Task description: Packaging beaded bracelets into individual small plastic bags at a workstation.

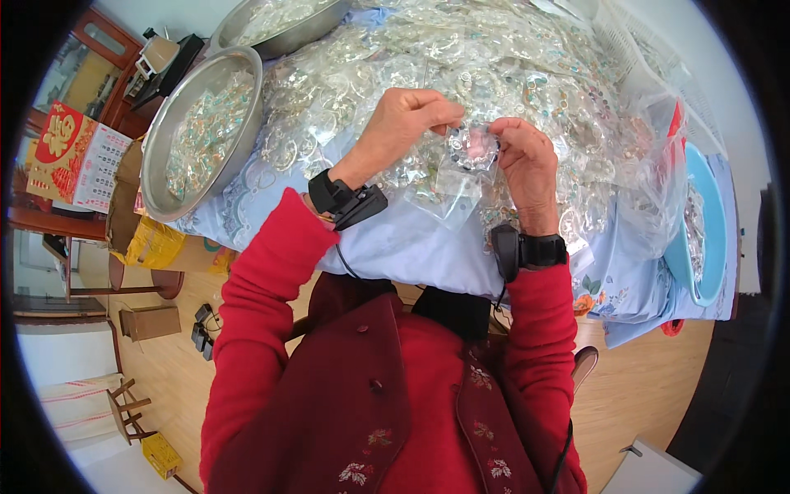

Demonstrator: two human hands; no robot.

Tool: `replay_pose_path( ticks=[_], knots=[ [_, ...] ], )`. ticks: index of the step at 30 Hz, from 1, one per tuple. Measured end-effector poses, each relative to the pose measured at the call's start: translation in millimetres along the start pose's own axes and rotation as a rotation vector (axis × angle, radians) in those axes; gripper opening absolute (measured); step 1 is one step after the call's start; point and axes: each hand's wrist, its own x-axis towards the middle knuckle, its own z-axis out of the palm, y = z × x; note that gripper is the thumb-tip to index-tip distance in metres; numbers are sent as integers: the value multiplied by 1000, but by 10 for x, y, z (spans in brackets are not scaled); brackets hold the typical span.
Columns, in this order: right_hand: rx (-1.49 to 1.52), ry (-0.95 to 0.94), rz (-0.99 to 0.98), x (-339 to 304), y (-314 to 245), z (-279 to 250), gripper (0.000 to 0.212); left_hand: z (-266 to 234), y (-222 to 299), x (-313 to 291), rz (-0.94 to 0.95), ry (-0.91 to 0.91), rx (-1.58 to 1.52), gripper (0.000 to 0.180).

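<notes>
My left hand (407,128) and my right hand (527,165) meet above the near part of a heap of small clear plastic bags. Between them is a round bracelet (471,166) with dark beads; whether it lies inside a clear bag is hard to make out. The left thumb and forefinger pinch its upper left edge. Closed fingertips of the right hand grip its right side. Just below the bracelet lies a clear bag (454,210) near the table's front edge. The heaped bags (362,74) contain jewellery in silver, green, orange and dark tones.
Left of the heap stand two metal basins, the nearer basin (156,165) full of bagged jewellery. A light blue tub (714,247) and a white plastic basket (650,49) flank the right side. The blue tablecloth (395,259) hangs over the front edge. A cardboard box (123,189) stands at left.
</notes>
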Motion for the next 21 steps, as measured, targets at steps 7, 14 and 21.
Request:
replay_pose_path(
  ticks=[7, 14, 21],
  knots=[
    [-52, 38, -40, 2, 9, 98, 14, 90, -29, 51, -119, 8, 37, 18],
    [-192, 149, -63, 9, 17, 83, 23, 80, -13, 55, -252, -128, 78, 17],
    [78, 65, -36, -41, -98, 178, 24, 208, 27, -5, -127, 24, -178, 21]
  ],
)
